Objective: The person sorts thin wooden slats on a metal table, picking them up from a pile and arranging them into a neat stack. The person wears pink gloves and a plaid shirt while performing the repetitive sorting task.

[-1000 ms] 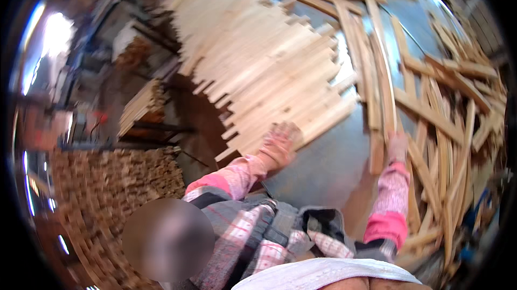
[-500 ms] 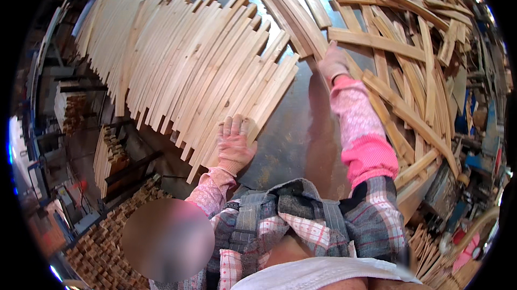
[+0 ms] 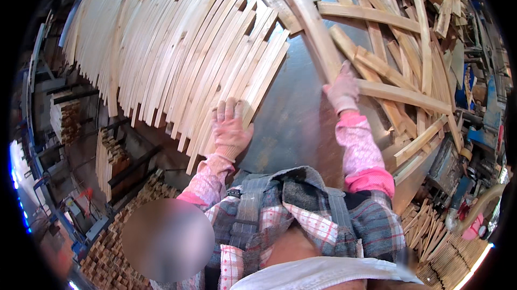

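My left hand (image 3: 231,129) lies flat, fingers stretched out, on the near ends of a row of pale wooden strips (image 3: 188,58) laid side by side on a metal table (image 3: 291,112). Across the bare metal, my right hand (image 3: 343,90) is closed round the near end of a wooden strip (image 3: 315,32), which points away from me to the far edge. Its fingers partly hide that end. Both hands wear light, dusty gloves below pink sleeves.
A jumbled heap of wooden strips (image 3: 401,56) covers the table's right side. Below the table on the left are stacked wood pieces (image 3: 126,220) and black metal bars (image 3: 134,166). Thin sticks (image 3: 425,228) and a hose (image 3: 479,212) are at the lower right.
My right hand has drawn toward me, pulling the wooden strip out of the far pieces. Strips beside it on the heap have shifted. My left hand stays flat on the row.
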`<action>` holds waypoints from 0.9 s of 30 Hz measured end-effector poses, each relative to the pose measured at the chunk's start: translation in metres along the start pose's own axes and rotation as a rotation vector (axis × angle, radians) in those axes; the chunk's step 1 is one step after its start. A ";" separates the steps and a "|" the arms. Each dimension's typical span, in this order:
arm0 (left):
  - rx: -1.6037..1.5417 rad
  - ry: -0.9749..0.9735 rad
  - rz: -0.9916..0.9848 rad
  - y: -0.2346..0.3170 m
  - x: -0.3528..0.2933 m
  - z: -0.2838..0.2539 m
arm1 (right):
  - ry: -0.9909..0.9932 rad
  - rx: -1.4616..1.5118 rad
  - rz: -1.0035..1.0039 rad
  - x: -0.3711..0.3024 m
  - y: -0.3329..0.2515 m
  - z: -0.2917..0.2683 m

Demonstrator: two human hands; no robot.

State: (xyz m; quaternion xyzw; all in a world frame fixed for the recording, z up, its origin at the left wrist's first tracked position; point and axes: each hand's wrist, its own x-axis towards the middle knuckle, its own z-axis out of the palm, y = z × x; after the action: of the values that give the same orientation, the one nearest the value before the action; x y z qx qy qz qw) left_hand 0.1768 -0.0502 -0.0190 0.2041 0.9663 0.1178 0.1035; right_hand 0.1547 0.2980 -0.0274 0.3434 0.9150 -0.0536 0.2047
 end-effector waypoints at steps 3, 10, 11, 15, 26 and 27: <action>-0.017 -0.034 -0.012 0.005 0.003 -0.008 | 0.015 0.050 0.049 0.024 0.003 -0.005; 0.006 0.027 0.005 0.003 0.000 -0.002 | -0.377 0.979 -0.276 -0.026 0.061 0.014; 0.020 0.029 -0.012 0.001 -0.003 0.001 | -0.442 1.081 -0.252 -0.052 0.069 0.013; 0.094 0.088 -0.021 0.006 -0.006 0.004 | -0.617 1.460 -0.225 -0.155 0.114 0.060; -0.154 0.019 0.012 0.105 -0.056 -0.001 | -0.884 1.765 -0.112 -0.304 0.040 0.168; -0.082 -0.008 0.033 0.112 -0.063 -0.003 | -0.806 1.093 -0.501 -0.293 0.012 0.150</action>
State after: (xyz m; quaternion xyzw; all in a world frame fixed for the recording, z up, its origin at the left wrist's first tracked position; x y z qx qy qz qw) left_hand 0.2736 0.0228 0.0240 0.2162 0.9567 0.1582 0.1137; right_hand 0.4121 0.0937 -0.0430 0.1303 0.6622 -0.6711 0.3069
